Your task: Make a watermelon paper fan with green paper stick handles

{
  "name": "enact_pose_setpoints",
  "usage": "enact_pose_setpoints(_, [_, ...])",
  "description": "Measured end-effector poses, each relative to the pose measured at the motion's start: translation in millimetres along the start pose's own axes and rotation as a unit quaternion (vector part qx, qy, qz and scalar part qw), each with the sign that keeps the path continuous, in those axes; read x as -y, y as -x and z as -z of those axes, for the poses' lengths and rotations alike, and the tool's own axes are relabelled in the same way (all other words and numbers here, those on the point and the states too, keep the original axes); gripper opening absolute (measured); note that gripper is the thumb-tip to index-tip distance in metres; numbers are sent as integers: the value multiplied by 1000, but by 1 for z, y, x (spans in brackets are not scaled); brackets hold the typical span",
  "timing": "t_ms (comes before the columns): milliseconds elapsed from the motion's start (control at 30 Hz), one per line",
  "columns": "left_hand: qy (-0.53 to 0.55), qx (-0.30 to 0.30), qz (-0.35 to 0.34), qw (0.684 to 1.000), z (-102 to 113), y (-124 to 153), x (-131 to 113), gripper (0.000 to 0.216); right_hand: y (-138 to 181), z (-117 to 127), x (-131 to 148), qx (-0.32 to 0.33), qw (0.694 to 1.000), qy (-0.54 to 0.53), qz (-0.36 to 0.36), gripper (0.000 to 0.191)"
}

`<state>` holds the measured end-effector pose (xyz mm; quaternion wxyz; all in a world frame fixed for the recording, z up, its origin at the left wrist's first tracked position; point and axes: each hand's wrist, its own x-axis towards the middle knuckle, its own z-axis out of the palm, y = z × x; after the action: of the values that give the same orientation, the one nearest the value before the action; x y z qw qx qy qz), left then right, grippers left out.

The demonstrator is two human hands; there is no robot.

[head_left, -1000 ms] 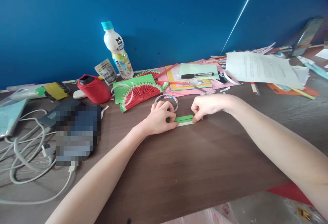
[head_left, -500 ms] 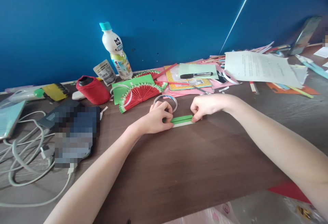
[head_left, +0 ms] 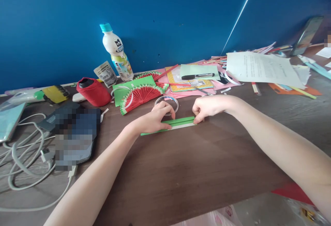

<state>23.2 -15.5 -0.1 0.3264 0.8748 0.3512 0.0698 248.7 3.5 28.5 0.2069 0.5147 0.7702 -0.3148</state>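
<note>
A folded green paper strip (head_left: 181, 121) with a white band along its near edge lies on the brown table. My right hand (head_left: 204, 108) is closed, thumb and finger pinching the strip's right end. My left hand (head_left: 157, 117) rests over the middle-left part, its thumb lying on the strip and its index finger spread toward the far edge. The strip's left end sticks out under that hand. Just behind my left hand is a roll of tape (head_left: 176, 104), partly covered by the fingers. A red pleated paper fan (head_left: 142, 95) with a green and white rim lies further back.
A bottle (head_left: 121, 60) stands by the blue wall, near a red-wrapped object (head_left: 95, 93). Left are a phone (head_left: 90, 146) and white cables (head_left: 15, 181). Behind my right hand lie a black marker (head_left: 198, 76), coloured papers and a printed sheet (head_left: 261, 69).
My left hand has loosened from its pinch; its thumb and index finger have spread and shifted slightly left. More of the strip shows, including its left end. My right hand stays in place.
</note>
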Motion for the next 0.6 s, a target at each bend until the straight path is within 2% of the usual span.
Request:
enact_pose_setpoints(167, [-9, 19, 0, 1000, 2, 1, 1, 24, 0, -1, 1, -1, 1000, -4, 2, 29])
enact_pose_setpoints(433, [-22, -32, -6, 999, -5, 2, -3, 11, 1, 2, -4, 0, 1000, -4, -9, 29])
enact_pose_setpoints(600, [-26, -26, -11, 999, -5, 2, -2, 13, 0, 3, -7, 1, 1000, 4, -15, 31])
